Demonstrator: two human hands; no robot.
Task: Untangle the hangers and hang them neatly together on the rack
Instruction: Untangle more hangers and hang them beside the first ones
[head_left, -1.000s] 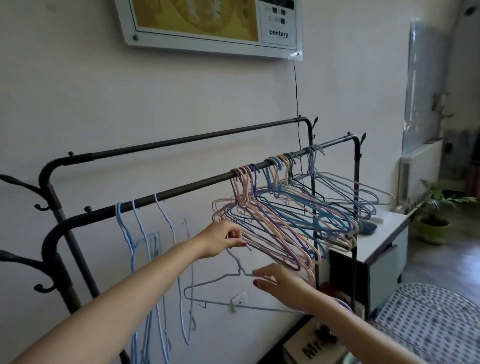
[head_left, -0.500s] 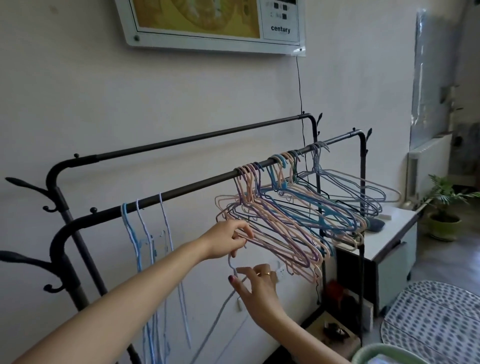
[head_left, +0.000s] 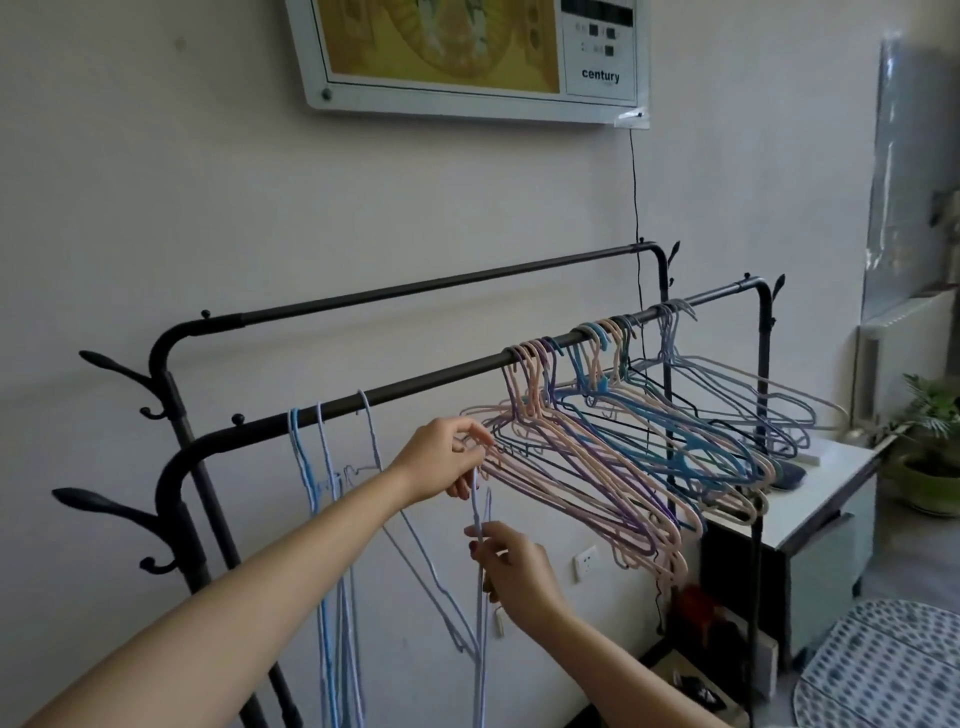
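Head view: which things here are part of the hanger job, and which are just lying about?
Part of the job:
- lavender hanger, held by left hand and right hand
- bunched hangers
- loose blue hangers
- front rail of the rack

Just lying about:
- wall panel
- white cabinet
- potted plant
- wall socket

1. The left hand (head_left: 447, 457) is pinching the lower ends of the pink hangers (head_left: 582, 467) hanging on the front rail (head_left: 415, 389).
2. The right hand (head_left: 511, 569) is gripping a pale-blue wire hanger (head_left: 480, 623), dangling below that rail.
3. Three blue hangers (head_left: 327, 519) are hanging left of both hands.
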